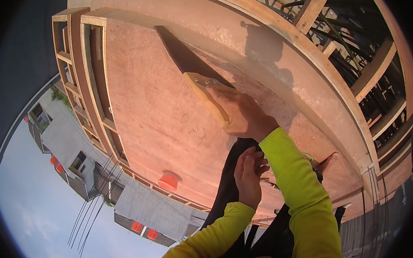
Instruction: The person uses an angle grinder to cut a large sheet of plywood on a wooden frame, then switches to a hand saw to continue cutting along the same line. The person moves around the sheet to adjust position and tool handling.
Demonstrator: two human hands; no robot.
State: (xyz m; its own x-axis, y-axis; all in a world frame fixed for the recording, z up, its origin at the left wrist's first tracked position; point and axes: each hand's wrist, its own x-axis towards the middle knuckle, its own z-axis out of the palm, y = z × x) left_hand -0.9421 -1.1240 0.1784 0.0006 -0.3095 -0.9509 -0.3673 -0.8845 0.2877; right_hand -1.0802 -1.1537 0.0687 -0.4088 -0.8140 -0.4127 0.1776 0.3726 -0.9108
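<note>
Reddish plywood floor (143, 88) with scattered nail-like bits (192, 130) (thin ones) and a red container (168, 180).

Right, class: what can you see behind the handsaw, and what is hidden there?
Reddish wooden panel shows along both edges of the handsaw. The strip directly behind its blade is covered and cannot be seen; the right hand hides part of the handle, too.

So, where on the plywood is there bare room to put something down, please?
The widest bare plywood lies left of the handsaw, between its blade and the timber frame. A smaller patch lies between the thin scattered bits and the red object. It is crowded by the black trousers, left hand and right hand.
</note>
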